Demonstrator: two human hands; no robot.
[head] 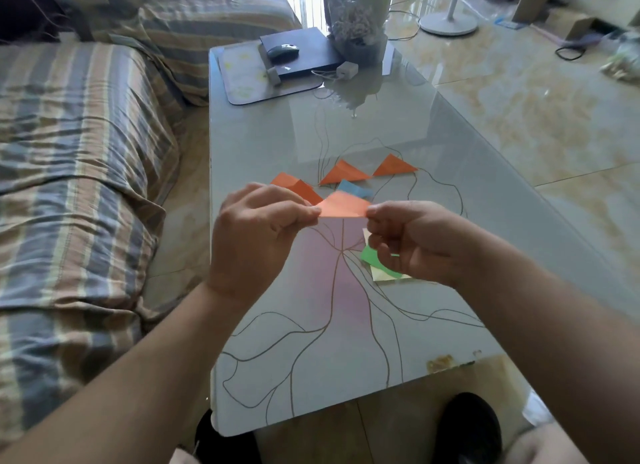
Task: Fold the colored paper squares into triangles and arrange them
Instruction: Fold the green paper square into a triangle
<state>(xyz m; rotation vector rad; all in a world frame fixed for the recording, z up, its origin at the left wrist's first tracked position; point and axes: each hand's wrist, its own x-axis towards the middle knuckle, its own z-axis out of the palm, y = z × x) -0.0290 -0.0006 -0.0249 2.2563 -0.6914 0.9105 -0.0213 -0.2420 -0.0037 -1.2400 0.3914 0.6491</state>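
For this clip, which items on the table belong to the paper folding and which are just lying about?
Job: orange paper pinched by left hand and right hand; folded orange triangles; blue paper; green paper.
Lying about: mouse; black box; mat; white charger.

Head-worn, looking forward and down along the glass table (346, 342) from its near end, close above both forearms; sofa (76, 186) at left.

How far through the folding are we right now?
Done: three orange triangles lie on the table: left, middle, right. In hand: the left hand and right hand pinch the ends of a folded orange piece above the table. Left: a blue paper behind it and a green and pale stack under the right hand, apparently unfolded.
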